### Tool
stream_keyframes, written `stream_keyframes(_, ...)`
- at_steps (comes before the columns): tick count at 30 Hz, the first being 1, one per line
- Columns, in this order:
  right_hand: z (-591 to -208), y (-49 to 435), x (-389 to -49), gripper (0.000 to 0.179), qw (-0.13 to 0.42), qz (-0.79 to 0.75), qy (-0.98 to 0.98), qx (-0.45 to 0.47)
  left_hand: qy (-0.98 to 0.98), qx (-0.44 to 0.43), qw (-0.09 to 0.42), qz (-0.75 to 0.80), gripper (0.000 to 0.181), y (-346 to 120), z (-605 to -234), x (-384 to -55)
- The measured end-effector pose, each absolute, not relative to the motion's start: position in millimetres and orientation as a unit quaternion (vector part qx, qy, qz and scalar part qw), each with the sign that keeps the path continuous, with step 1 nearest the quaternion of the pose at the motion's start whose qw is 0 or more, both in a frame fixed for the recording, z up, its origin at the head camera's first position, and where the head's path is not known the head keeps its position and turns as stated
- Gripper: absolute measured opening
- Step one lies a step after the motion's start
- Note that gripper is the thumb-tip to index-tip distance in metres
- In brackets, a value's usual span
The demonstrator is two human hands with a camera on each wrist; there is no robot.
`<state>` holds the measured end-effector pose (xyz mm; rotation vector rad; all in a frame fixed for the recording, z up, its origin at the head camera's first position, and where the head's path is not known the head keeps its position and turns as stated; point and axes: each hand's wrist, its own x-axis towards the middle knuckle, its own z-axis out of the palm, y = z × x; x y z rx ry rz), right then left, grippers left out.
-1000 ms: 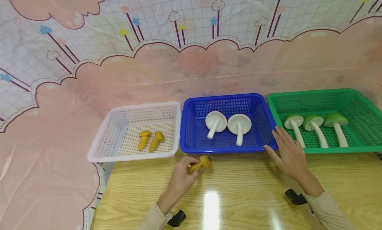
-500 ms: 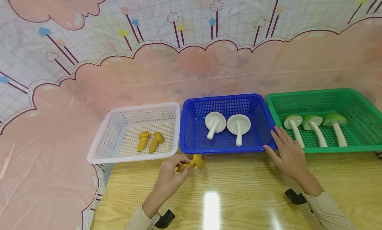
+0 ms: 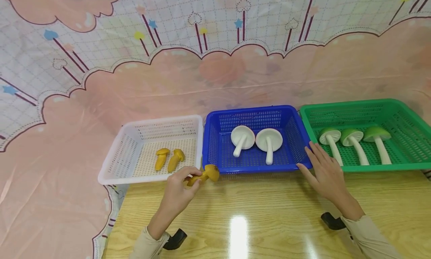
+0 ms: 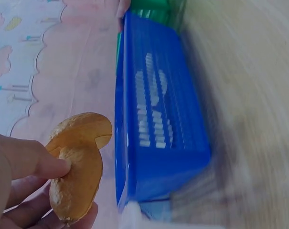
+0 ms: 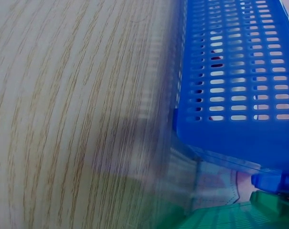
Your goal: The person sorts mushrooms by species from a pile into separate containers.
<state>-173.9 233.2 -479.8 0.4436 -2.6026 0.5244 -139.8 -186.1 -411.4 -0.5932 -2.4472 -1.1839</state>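
Observation:
A yellow-brown mushroom is pinched by its stem between the thumb and fingers of my left hand, near the facing corners of the white basket and the blue basket. In the left wrist view the same mushroom shows close up, thumb on its stem. My right hand rests with extended fingers on the blue basket's front right corner. Inside the white basket lie two yellow mushrooms. Two white-stemmed mushrooms lie in the blue one, undersides up.
To the right stands a green basket holding three green-capped mushrooms. All three baskets line up along the back of the wooden table. A patterned pink cloth hangs behind them.
My left hand has moved left with the pinched mushroom, from in front of the blue basket toward the white basket's front right corner. The right hand has stayed in place.

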Motion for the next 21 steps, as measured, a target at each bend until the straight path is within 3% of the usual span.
stream_keyframes(21, -480, 234, -175, 0.064, 0.215, 0.191, -0.944, 0.159, -0.899, -0.068, 0.202, -0.382, 0.019, -246, -403, -164)
